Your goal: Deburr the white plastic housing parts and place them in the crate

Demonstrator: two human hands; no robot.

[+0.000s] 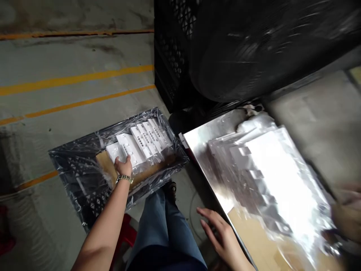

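Observation:
My left hand (124, 167), with a watch at its wrist, is reaching into a black crate (76, 177) lined with clear plastic. Its thumb and fingers are closed at the edge of a white plastic part (114, 151), the nearest in a row. Several similar slotted white parts (146, 137) lean one behind another there, beside brown cardboard (153, 167). My right hand (218, 235) is open and holds nothing, its fingers apart near the edge of a metal-topped table (199, 137). On that table, clear plastic bags (239, 177) overlap, with pale contents blurred by glare.
Stacked black crates (172, 56) and a large dark wrapped bulk (254, 49) stand beyond the table. Brown cardboard also covers the table's near part. Another person's blurred hand (348, 216) is at the far right. Yellow lines (76, 79) cross the floor; a red object (126, 231) lies below the crate.

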